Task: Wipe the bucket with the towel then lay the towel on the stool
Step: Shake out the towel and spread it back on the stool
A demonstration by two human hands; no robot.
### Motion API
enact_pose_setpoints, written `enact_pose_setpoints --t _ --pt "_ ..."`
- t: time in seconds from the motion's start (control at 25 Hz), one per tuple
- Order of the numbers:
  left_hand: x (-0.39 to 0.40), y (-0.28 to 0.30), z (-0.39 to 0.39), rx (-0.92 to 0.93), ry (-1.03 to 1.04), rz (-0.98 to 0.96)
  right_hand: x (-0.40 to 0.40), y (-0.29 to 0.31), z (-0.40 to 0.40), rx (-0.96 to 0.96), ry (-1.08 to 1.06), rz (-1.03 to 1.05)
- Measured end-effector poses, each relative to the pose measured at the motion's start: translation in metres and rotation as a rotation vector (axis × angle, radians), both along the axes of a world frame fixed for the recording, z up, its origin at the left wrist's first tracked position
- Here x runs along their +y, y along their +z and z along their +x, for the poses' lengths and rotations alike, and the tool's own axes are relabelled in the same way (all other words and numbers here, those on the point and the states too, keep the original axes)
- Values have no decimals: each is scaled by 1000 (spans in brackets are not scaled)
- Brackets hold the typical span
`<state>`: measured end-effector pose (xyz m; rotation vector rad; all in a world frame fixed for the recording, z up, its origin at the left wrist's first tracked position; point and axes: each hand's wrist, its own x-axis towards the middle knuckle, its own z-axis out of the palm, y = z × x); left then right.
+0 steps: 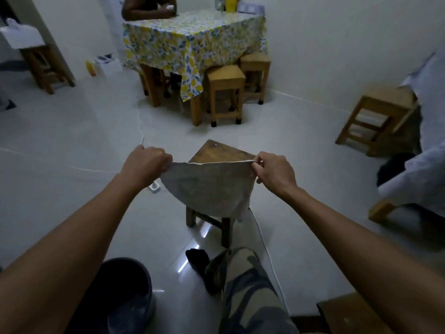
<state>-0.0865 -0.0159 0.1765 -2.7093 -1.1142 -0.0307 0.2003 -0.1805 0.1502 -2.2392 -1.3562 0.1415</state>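
Observation:
A grey towel (pixel 207 189) hangs spread between my two hands over a low dark wooden stool (pixel 220 152). My left hand (pixel 144 163) grips its left top corner and my right hand (pixel 274 168) grips its right top corner. The towel's lower part droops in front of the stool seat and hides most of it; whether it touches the seat cannot be told. The dark blue bucket (pixel 130 295) stands on the floor at the lower left, partly behind my left forearm.
A table (pixel 192 37) with a yellow patterned cloth stands at the back, a person seated behind it and two stools (pixel 226 75) beside it. More stools stand far left and right (pixel 382 104). A white cord (pixel 267 251) runs over the floor. My leg (pixel 243 285) stretches forward.

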Motion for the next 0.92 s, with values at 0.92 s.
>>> enact_pose_setpoints --t 0.92 --pt "207 -141 180 -461 233 -179 167 -123 125 56 -205 -70"
